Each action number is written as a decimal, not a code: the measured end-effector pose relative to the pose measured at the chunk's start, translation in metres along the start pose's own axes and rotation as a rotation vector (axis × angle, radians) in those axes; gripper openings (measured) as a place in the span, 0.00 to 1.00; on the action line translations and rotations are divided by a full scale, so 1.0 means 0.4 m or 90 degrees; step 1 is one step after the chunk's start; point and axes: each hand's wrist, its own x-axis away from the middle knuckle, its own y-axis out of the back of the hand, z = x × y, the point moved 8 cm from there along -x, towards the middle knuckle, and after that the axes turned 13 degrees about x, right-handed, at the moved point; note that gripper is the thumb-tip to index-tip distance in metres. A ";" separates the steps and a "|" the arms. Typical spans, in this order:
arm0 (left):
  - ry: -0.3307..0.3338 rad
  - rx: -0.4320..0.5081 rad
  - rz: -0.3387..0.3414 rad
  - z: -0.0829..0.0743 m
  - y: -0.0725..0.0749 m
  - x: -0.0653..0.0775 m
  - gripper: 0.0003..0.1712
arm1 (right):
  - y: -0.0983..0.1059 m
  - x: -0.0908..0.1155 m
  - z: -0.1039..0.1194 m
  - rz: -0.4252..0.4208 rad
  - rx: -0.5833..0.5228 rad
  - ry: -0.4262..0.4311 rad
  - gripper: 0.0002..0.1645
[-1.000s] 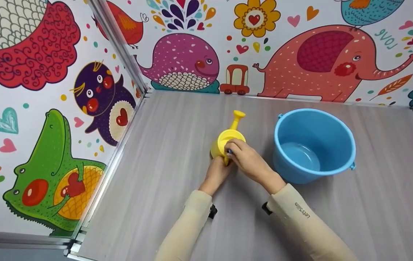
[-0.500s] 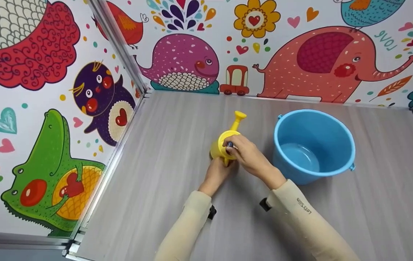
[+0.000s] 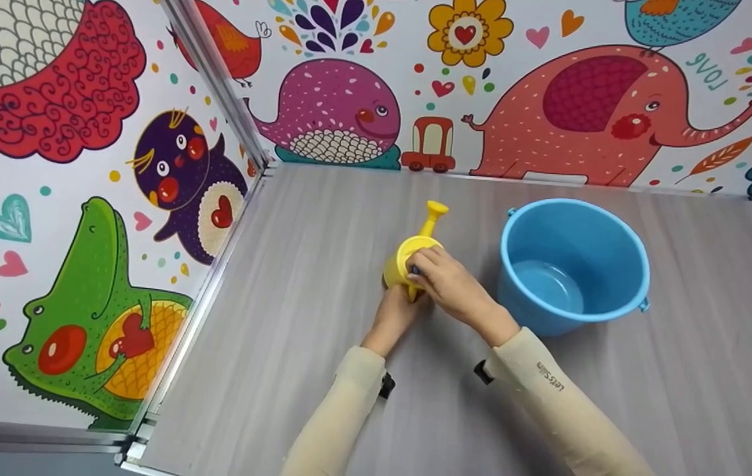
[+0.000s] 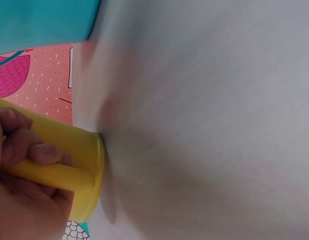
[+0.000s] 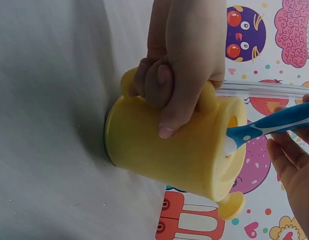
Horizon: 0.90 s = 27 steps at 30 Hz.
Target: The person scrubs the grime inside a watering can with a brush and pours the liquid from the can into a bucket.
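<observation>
Left hand (image 3: 394,317) curled round the handle of a yellow watering can (image 5: 159,150), right hand (image 3: 452,287) pinching a blue-and-white stick (image 5: 272,122) at its mouth.

From here, the right fingers cover most of the stick; the right wrist view shows its white lower end going into the opening, the tip lost inside and the upper end cut off. I can't make out whether the can's base sits quite flat on the grey tabletop (image 3: 310,264). The can is plain, smooth and rounded, its spout pointing towards the wall, left of the blue bucket (image 3: 587,244).
</observation>
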 end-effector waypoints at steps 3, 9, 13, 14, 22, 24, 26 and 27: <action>-0.004 -0.007 0.001 -0.001 -0.001 -0.001 0.10 | -0.010 0.008 -0.011 0.001 0.018 -0.005 0.07; 0.004 -0.010 0.010 0.002 -0.003 -0.004 0.16 | -0.009 0.022 -0.029 -0.016 0.050 -0.022 0.08; 0.014 -0.022 0.009 0.005 -0.001 -0.003 0.17 | -0.002 0.024 -0.036 -0.012 0.034 -0.040 0.08; 0.019 -0.028 0.010 0.006 0.000 -0.002 0.18 | -0.001 0.024 -0.037 -0.008 0.029 -0.045 0.08; 0.017 -0.050 0.007 0.004 -0.005 0.002 0.12 | 0.005 0.024 -0.054 0.005 -0.028 -0.112 0.11; 0.021 -0.045 0.007 0.005 -0.006 0.003 0.11 | 0.010 0.024 -0.061 -0.001 -0.045 -0.134 0.12; 0.019 -0.040 0.007 0.005 -0.005 0.002 0.10 | 0.019 0.024 -0.067 -0.017 -0.061 -0.150 0.12; 0.020 -0.037 0.006 0.004 -0.004 0.002 0.11 | 0.025 0.023 -0.068 -0.026 -0.069 -0.155 0.13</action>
